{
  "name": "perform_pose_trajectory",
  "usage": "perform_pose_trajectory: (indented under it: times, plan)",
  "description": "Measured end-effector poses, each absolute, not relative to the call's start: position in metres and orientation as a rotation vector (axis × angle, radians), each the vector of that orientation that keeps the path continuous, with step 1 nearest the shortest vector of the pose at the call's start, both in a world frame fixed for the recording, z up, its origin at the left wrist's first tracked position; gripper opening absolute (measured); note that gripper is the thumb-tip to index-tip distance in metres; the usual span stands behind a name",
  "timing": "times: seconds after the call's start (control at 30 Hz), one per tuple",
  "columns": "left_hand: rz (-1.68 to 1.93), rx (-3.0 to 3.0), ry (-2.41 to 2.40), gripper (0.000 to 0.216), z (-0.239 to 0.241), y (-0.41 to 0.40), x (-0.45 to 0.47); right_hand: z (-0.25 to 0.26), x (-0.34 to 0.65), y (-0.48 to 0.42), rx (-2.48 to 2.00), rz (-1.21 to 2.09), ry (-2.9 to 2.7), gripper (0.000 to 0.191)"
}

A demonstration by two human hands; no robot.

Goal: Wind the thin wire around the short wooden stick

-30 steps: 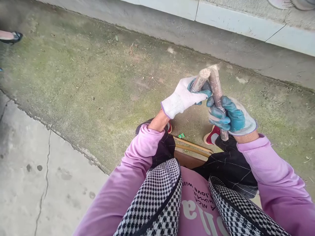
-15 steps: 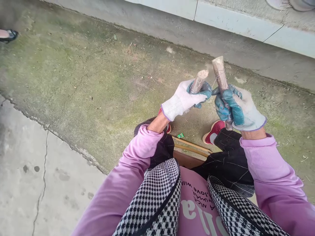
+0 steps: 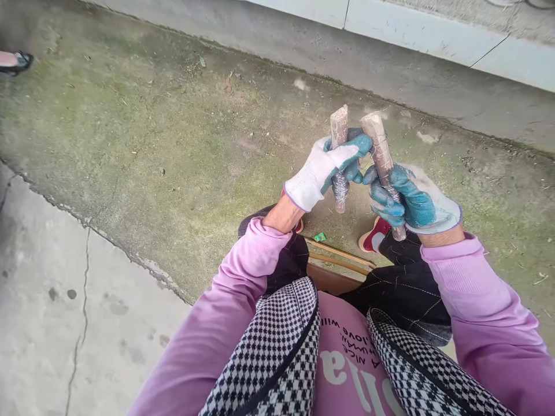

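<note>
Your left hand is closed round the left wooden peg, fingers wrapped at its middle; the peg stands nearly upright, with a coil of thin wire wound on its lower part; your right hand is clenched on the right wooden peg, which leans a little left, top end close beside the other peg's top, not clearly touching; both are held out in front of your knees, above the mossy concrete ground; whether a strand runs between the pegs is too fine to tell.

Step in hand, as I judge it: handling or winding the wire between the two pegs; a next move would need both grips kept firm and the pegs parallel so the wire doesn't slip or tangle.

Versus half a second ago: the left peg was tilted right, now upright; the right peg has dropped lower and come nearer; tops closer together.
</note>
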State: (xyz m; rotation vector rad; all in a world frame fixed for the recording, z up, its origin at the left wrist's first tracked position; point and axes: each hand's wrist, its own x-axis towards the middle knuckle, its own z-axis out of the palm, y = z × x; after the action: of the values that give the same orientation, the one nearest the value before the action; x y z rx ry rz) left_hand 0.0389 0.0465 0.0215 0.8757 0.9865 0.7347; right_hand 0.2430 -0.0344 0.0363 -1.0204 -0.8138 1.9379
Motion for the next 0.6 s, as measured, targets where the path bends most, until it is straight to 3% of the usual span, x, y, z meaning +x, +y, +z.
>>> perform_pose_trajectory:
  times: [0.3,0.6]
  plan:
    - [0.623,1.016,0.895,0.059,0.02,0.044,0.038,0.046,0.241,-0.033,-1.004,2.006,-0.779,0.056]
    - [0.632,1.058,0.941,0.062,0.017,0.047,0.036,0.055,0.233,-0.032,-1.164,1.841,-0.792,0.057]
